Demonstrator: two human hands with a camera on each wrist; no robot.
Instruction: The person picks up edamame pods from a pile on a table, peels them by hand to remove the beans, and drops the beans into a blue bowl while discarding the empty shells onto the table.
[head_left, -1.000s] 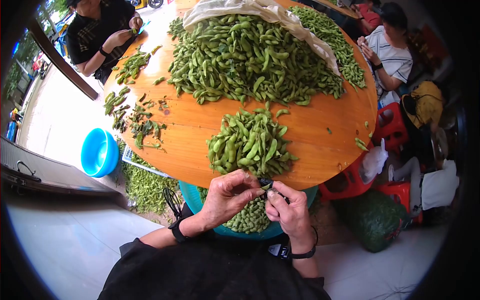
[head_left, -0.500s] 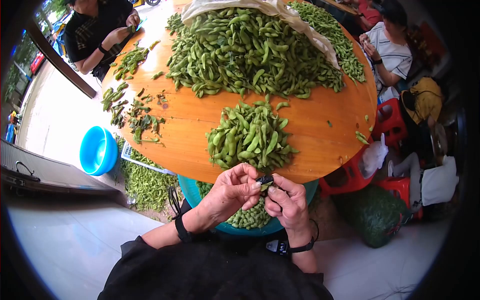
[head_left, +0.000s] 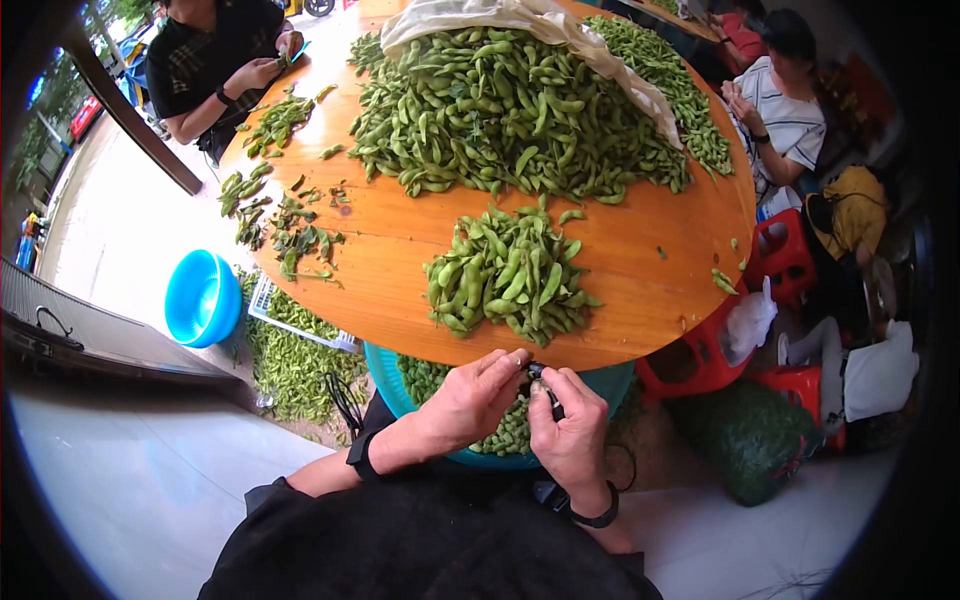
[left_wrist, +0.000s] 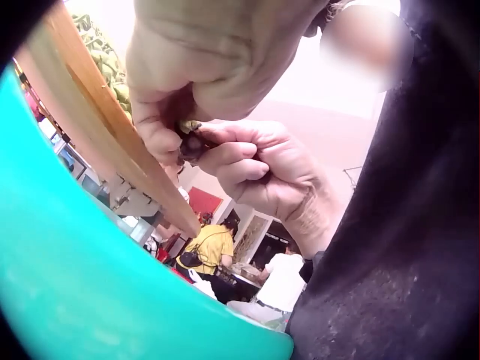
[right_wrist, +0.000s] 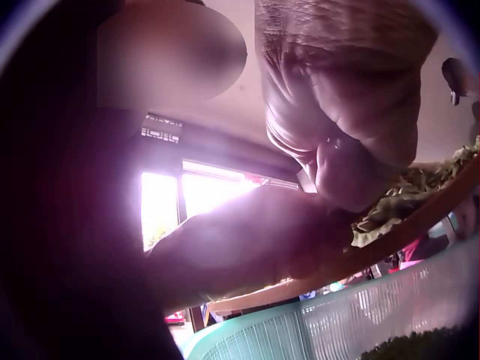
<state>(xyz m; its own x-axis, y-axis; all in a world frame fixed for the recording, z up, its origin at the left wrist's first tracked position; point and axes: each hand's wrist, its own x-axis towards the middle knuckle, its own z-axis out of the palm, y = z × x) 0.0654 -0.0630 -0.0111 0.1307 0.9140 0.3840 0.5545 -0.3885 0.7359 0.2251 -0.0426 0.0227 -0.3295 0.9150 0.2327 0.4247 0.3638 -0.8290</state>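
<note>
Over a teal basin [head_left: 382, 372], the left hand [head_left: 465, 405] pinches a small green pod [left_wrist: 189, 126] that is mostly hidden by fingers. The right hand [head_left: 572, 430] meets it, thumb and fingers gripping a small black tool [head_left: 554, 402]; its dark end touches the pod in the left wrist view. Shelled green beans [head_left: 503, 432] lie in the basin beneath the hands. On the orange table [head_left: 390, 300], a small heap of pods [head_left: 510, 275] sits just beyond the fingers, with a larger mound [head_left: 500, 120] behind it. The right wrist view hides both hands' fingertips.
Leaves and scraps [head_left: 300, 235] lie on the table's left. A blue basin [head_left: 203, 298] and loose pods [head_left: 290, 375] are on the floor. Red stools [head_left: 700, 360] and a full green net bag [head_left: 745, 440] stand right. Other people sit at the table's far left and right.
The pod between the hands shows much less than before. The right hand has turned more upright, its thumb along the black tool, and both hands have shifted slightly. The head view has moved a little.
</note>
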